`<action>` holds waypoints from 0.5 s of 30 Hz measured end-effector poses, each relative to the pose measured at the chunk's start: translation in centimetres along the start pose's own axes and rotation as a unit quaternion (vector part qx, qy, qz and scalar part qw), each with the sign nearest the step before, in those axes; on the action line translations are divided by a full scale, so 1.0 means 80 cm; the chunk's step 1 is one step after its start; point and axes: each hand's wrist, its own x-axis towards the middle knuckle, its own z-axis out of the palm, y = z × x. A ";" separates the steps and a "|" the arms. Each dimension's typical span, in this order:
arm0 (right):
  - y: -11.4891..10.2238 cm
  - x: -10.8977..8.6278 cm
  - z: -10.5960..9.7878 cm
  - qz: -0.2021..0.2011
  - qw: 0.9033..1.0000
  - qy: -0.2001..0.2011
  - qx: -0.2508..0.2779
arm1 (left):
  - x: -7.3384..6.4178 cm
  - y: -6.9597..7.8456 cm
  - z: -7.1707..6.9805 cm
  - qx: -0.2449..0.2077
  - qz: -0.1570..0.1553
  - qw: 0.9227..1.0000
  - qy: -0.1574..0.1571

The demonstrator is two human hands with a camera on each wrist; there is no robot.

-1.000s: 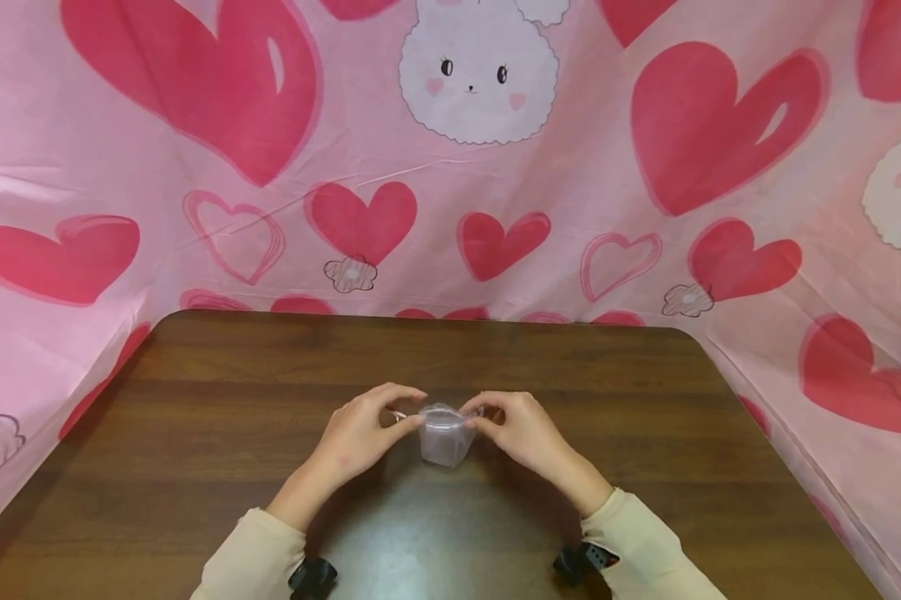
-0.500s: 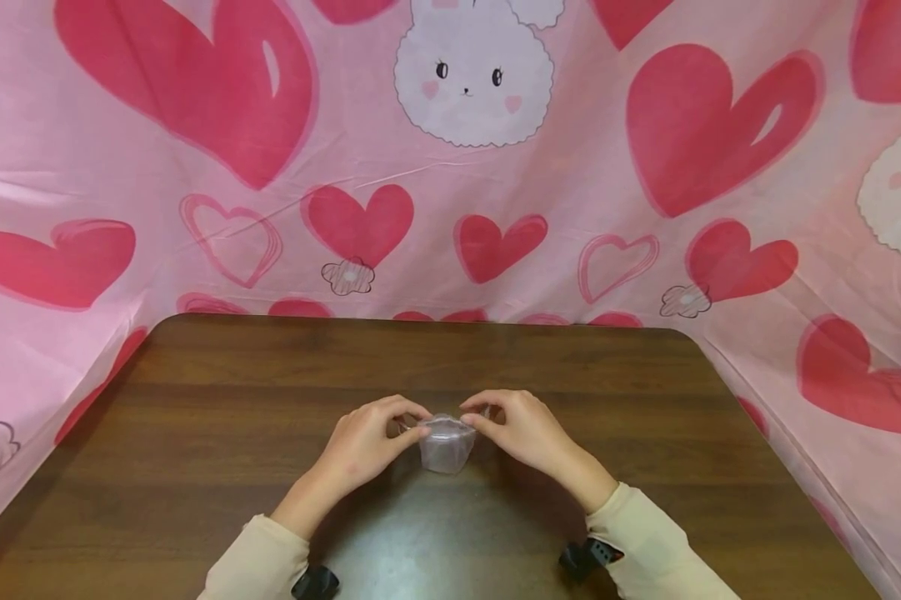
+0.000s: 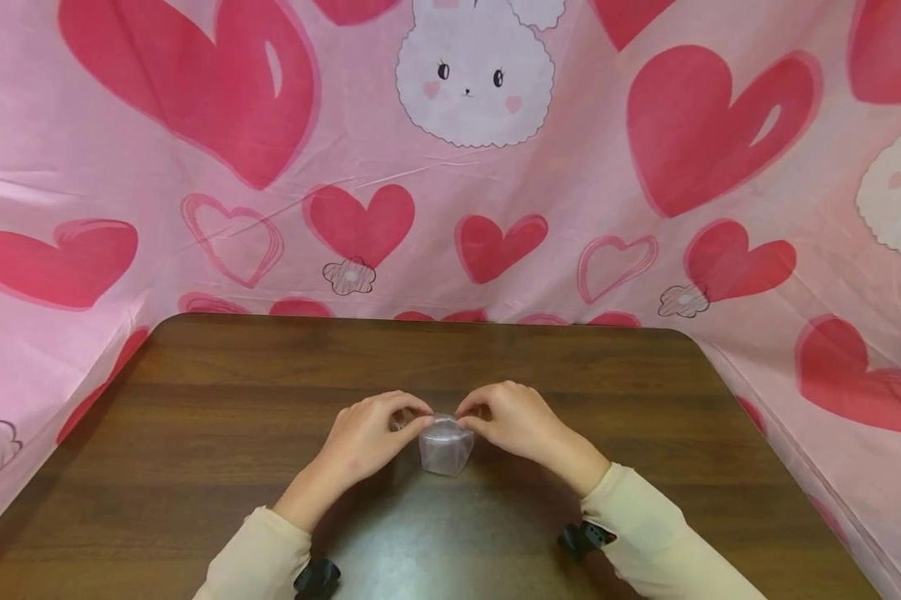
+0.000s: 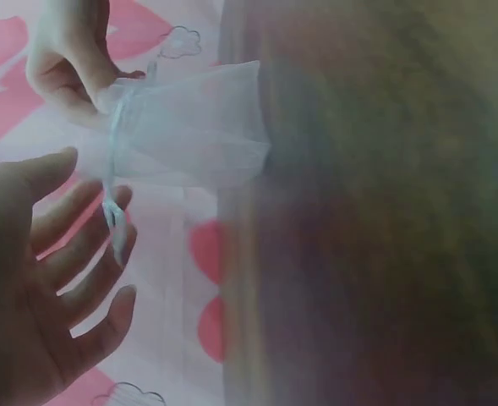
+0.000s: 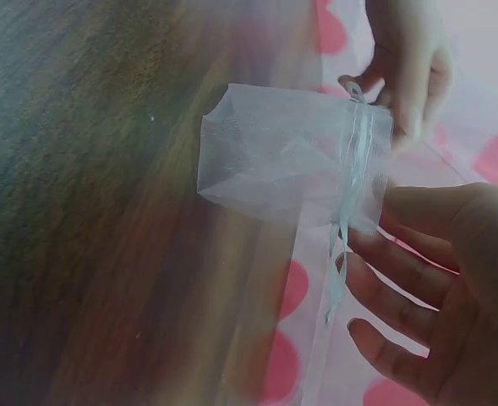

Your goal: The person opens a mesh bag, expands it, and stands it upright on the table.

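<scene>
A small sheer white drawstring pouch [image 3: 446,454] stands mouth up near the middle of the table in the head view. My left hand [image 3: 367,437] pinches the left side of its mouth between thumb and fingers. On the opposite side, my right hand [image 3: 521,425] pinches the rim the same way. A pale ribbon [image 5: 350,186] runs around the pouch below the mouth, and its knotted loops hang out at both sides, beside the fingers. In the left wrist view the thin fabric [image 4: 198,127] looks spread and see-through, with nothing visible inside.
The brown wooden table [image 3: 232,400] extends around the hands. Behind it and along both sides hangs a pink cloth [image 3: 435,179] printed with hearts and rabbit faces. Dark wrist devices [image 3: 587,540] sit at both cuffs.
Both hands' fingertips have come slightly closer together at the pouch's mouth. The pouch sits a little lower in the head view than a second ago.
</scene>
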 end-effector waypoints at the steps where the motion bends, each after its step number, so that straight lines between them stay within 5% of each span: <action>1: -0.002 0.002 0.000 0.000 1.000 -0.003 -0.009 | 0.002 0.002 -0.001 0.007 0.001 1.000 -0.002; 7: -0.006 0.010 0.000 0.002 0.999 -0.014 -0.035 | 0.018 0.013 -0.009 0.046 0.008 0.998 -0.030; 15: -0.005 0.014 0.000 -0.002 0.999 -0.012 -0.051 | 0.041 0.021 -0.022 0.088 0.011 0.990 -0.110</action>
